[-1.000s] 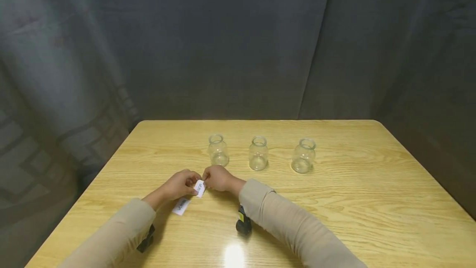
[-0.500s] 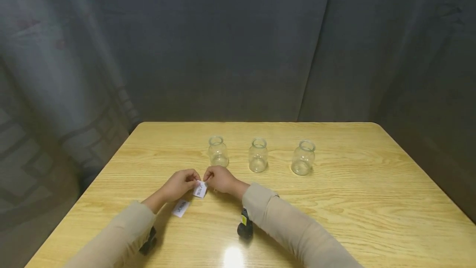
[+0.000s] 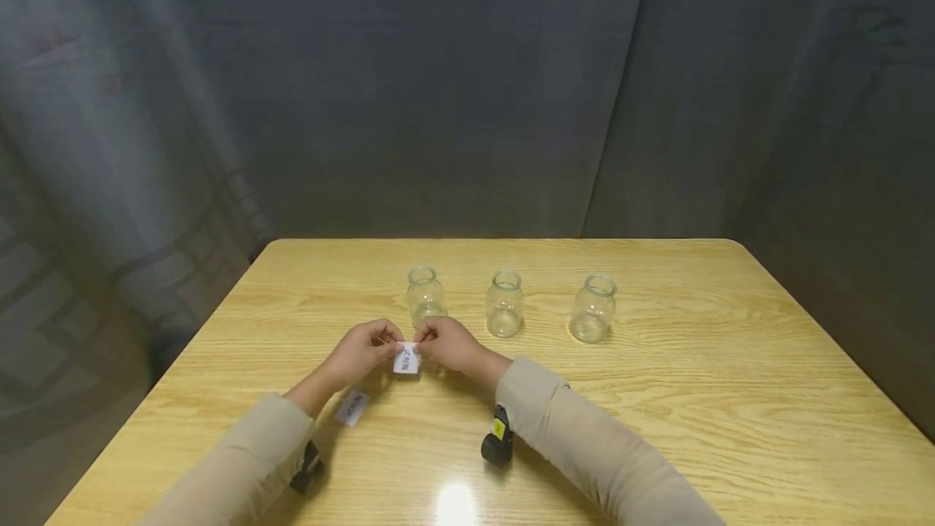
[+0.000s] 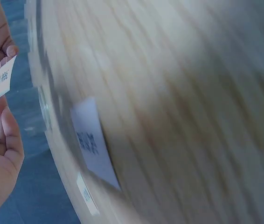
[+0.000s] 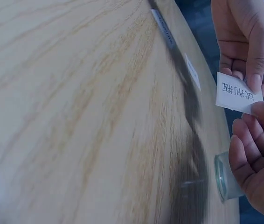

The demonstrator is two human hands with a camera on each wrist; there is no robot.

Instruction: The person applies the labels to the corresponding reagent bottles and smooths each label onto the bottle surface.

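Note:
Between my two hands is a small white paper label [image 3: 406,359] with printed Chinese characters. My left hand [image 3: 361,354] pinches its left edge between thumb and fingers, and my right hand [image 3: 451,345] pinches the upper right corner. The label is up off the table, in front of the leftmost glass jar [image 3: 427,295]. A second label [image 3: 352,408] lies on the table near my left wrist. The left wrist view shows two labels lying there, a nearer label [image 4: 93,140] and a farther label [image 4: 87,195].
Farther right stand a middle glass jar [image 3: 504,307] and a right glass jar [image 3: 592,311], all lidless and in a row. Black wrist cameras hang under both sleeves, the right camera [image 3: 499,438] just above the wooden table [image 3: 694,396]. A dark curtain [image 3: 453,88] closes off the back.
Both hands have moved slightly right and away from me, carrying the pinched label. It has turned from tilted to nearly straight. The jars and the lying label stay put.

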